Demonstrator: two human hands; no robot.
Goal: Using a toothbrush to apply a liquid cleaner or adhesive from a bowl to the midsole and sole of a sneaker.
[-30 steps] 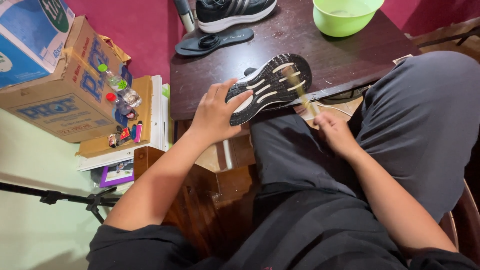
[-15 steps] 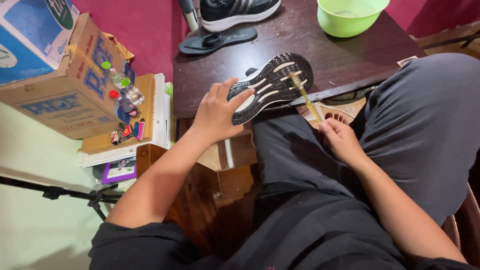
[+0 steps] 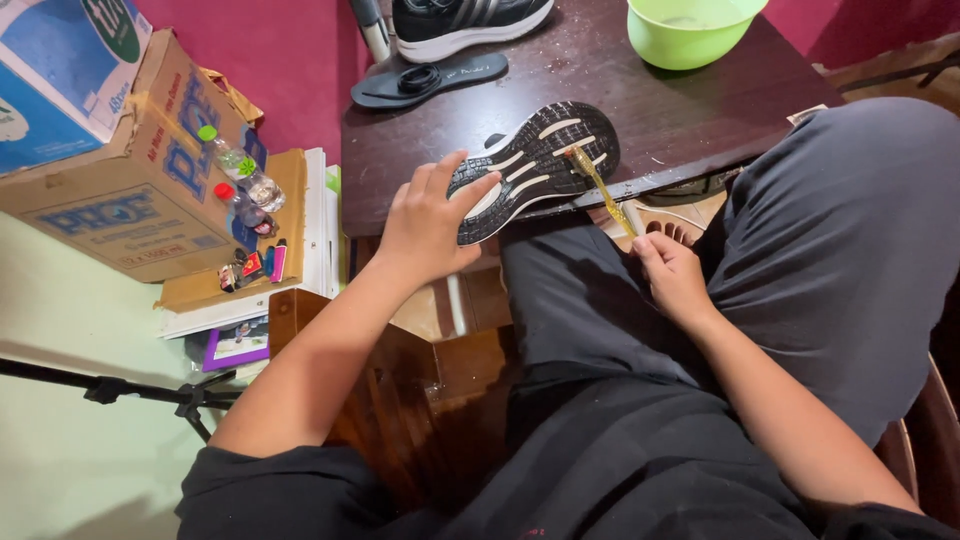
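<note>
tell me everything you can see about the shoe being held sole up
The shoe is black with a dark rubbery sole crossed by pale bars. It lies sole up, tilted, at the near edge of the table. The left hand steadies its heel end; a yellowish brush held by the right hand touches the forefoot.

ridged rubber sole [image 3: 535, 165], seemingly dusty wood table [image 3: 640, 110]
</note>
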